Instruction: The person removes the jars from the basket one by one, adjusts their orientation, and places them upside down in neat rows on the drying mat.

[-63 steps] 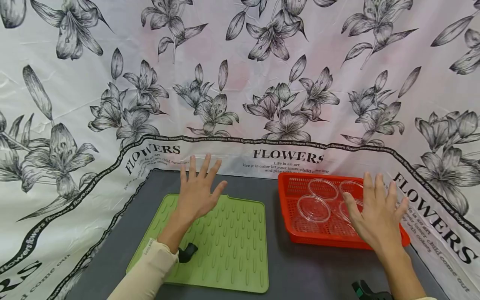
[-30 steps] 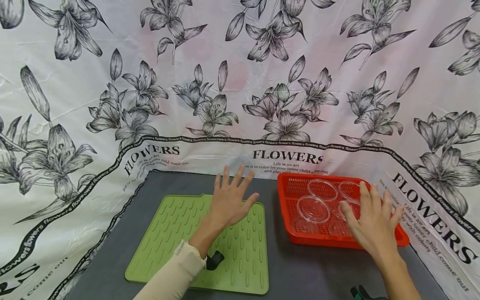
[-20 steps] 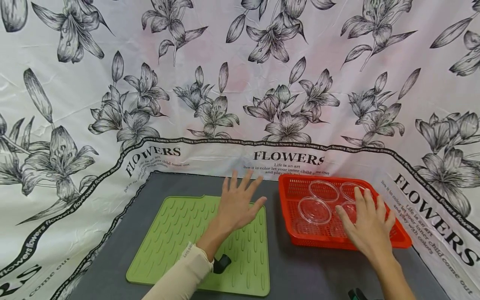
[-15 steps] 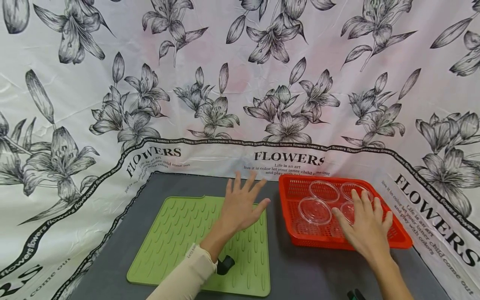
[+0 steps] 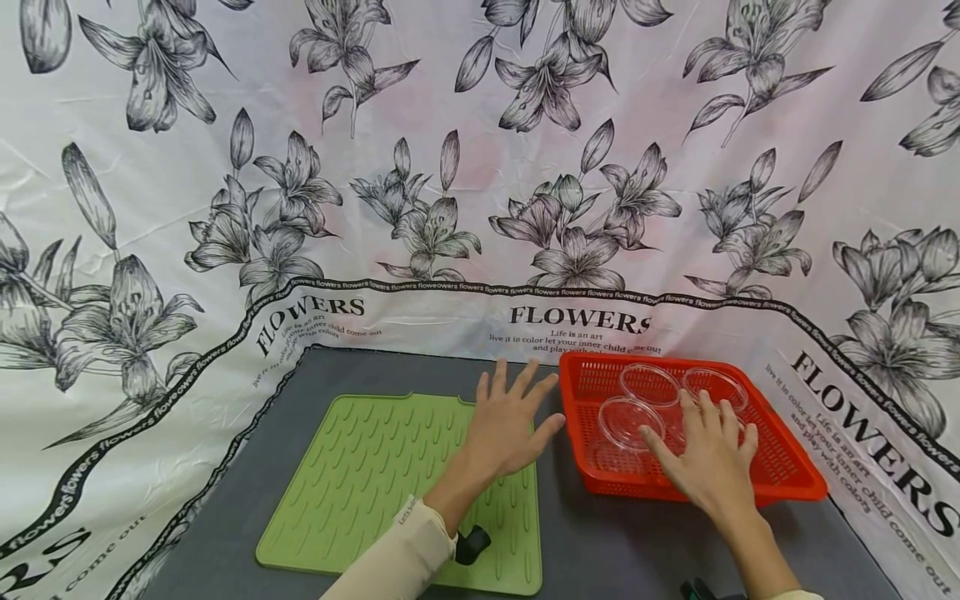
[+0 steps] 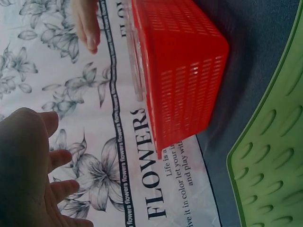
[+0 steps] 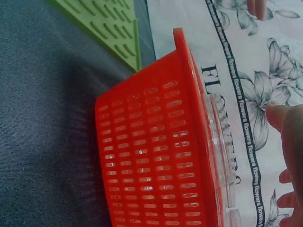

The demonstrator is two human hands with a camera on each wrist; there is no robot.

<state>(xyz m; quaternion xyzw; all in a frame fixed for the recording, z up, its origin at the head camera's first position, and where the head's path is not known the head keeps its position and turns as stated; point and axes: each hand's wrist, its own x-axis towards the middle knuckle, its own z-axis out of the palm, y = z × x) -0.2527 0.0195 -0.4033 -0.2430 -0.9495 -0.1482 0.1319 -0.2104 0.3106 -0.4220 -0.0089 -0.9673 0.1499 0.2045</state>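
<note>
In the head view a red plastic basket [image 5: 780, 450] stands at the right of the table. Inside it are several clear round plastic containers [image 5: 630, 423], their rims reaching about the basket's edge. My right hand [image 5: 712, 462] is over the basket's front part, fingers spread, partly covering one container; it holds nothing. Left of the basket, my left hand [image 5: 506, 429] hovers above the right edge of the green ribbed mat [image 5: 375, 467], its fingers spread and holding nothing. The left wrist view shows the left hand [image 6: 28, 175] apart from the basket wall [image 6: 189, 80].
The dark grey tabletop [image 5: 600, 542] runs between mat and basket and along the front. A white curtain with printed flowers [image 5: 450, 167] hangs behind and at both sides. Black straps [image 5: 472, 544] with camera mounts sit at the wrists.
My left hand has moved right across the mat towards the basket. My right hand has shifted left over the containers. The basket and mat stay in place.
</note>
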